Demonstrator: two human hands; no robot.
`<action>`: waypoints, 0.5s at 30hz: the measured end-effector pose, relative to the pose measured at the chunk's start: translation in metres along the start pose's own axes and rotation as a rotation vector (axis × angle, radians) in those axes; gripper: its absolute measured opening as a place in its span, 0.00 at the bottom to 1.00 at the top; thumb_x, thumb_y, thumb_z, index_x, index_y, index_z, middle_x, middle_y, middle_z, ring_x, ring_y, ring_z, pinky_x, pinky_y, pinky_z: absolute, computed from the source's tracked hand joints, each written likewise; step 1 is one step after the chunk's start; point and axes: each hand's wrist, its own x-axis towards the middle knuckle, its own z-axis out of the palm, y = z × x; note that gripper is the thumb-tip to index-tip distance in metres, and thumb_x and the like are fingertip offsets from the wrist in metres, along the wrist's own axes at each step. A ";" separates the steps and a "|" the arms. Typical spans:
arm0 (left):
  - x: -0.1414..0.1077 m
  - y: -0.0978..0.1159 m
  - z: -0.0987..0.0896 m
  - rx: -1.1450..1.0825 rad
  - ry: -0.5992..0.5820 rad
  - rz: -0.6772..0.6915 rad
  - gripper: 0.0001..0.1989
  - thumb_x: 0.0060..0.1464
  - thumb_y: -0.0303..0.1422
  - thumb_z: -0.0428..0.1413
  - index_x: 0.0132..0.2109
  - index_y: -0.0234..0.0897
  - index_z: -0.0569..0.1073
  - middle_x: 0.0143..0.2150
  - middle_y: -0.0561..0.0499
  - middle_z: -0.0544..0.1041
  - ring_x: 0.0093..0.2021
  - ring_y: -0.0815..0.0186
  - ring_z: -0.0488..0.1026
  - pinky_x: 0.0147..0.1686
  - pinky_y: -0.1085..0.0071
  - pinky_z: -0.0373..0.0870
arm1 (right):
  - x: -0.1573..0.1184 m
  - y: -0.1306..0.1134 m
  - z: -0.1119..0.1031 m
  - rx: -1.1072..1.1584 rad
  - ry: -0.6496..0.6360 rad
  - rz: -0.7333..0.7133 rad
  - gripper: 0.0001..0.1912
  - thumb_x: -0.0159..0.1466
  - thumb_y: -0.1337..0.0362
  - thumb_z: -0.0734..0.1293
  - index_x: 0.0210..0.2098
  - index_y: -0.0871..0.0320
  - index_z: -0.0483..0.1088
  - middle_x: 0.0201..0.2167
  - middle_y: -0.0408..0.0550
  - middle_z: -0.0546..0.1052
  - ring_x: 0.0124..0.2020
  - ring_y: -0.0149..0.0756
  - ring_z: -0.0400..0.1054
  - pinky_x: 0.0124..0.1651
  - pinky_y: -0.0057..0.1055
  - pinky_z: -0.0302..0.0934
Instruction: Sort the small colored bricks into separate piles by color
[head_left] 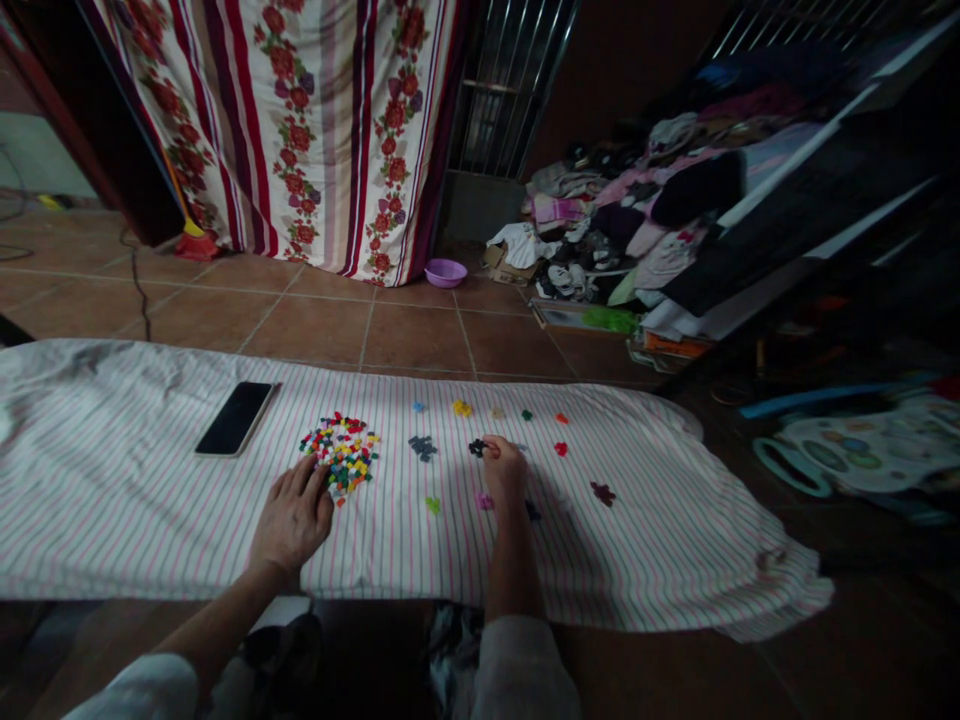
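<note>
A pile of small mixed-colour pieces (346, 452) lies on the striped cloth (300, 390). My left hand (295, 512) rests at the pile's lower left edge, fingers spread out and touching the pieces. Over a small black group (476, 448) is my right hand (505, 470), its fingers pinched together; what they hold, if anything, is too small to make out. Single-colour groups lie around it: grey (422, 448), yellow (462, 408), light green (433, 505), purple (484, 501), red (560, 449), orange (562, 418), dark green (526, 415) and maroon (602, 493).
A black phone (235, 418) lies left of the pile. Beyond the cloth are a tiled floor, a floral curtain (300, 140), a purple basin (445, 272) and a heap of clothes (622, 210). A red dustpan (197, 245) stands at the back left.
</note>
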 end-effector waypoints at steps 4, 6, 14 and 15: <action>-0.001 0.000 0.001 0.004 0.002 0.002 0.19 0.60 0.34 0.46 0.56 0.34 0.68 0.58 0.38 0.71 0.59 0.54 0.68 0.56 0.56 0.67 | 0.000 0.001 0.001 0.016 -0.002 0.000 0.18 0.55 0.67 0.58 0.37 0.58 0.77 0.34 0.51 0.79 0.37 0.39 0.72 0.45 0.33 0.64; -0.001 0.000 0.000 0.003 0.000 0.000 0.19 0.60 0.34 0.46 0.55 0.33 0.69 0.58 0.38 0.71 0.59 0.53 0.68 0.56 0.56 0.67 | 0.000 0.001 0.001 0.017 -0.008 0.008 0.18 0.55 0.67 0.58 0.37 0.58 0.77 0.34 0.51 0.79 0.38 0.40 0.72 0.46 0.33 0.64; -0.001 0.000 0.000 -0.012 -0.012 -0.007 0.20 0.60 0.34 0.46 0.55 0.32 0.69 0.58 0.37 0.71 0.58 0.52 0.69 0.56 0.55 0.67 | 0.001 0.001 -0.001 0.068 -0.035 0.040 0.20 0.56 0.66 0.57 0.39 0.61 0.77 0.37 0.54 0.80 0.39 0.40 0.74 0.47 0.34 0.65; 0.000 0.000 0.000 -0.012 -0.011 -0.007 0.20 0.60 0.34 0.45 0.55 0.32 0.69 0.58 0.37 0.72 0.58 0.52 0.69 0.56 0.55 0.67 | 0.001 0.001 -0.001 0.074 -0.031 0.048 0.21 0.56 0.65 0.56 0.39 0.61 0.77 0.37 0.54 0.80 0.40 0.41 0.74 0.48 0.35 0.65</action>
